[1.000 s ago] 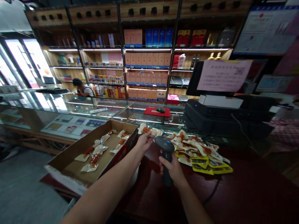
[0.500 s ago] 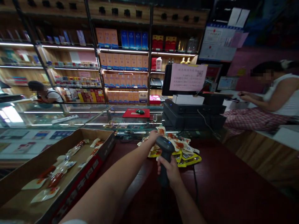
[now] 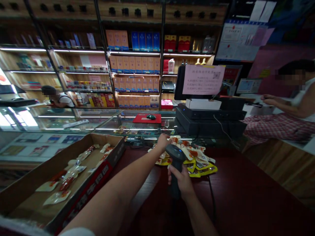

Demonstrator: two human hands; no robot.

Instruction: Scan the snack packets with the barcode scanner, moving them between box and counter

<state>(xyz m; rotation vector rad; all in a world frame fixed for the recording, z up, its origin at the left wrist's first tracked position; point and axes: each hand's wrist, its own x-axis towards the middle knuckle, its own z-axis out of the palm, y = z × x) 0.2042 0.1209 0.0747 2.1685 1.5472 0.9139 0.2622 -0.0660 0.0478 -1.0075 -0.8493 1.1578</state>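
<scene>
Head: open tabletop (image 3: 242,188) beside packets (image 3: 197,154)

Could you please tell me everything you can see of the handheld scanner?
The handheld scanner looks like dark grey plastic, with a broad rounded head, a small lit blue light on top and a slimmer handle below. It stands roughly upright, the right hand wrapped around the handle. In view, its head overlaps the heap of packets. Whether its lower end touches the table is unclear.
</scene>
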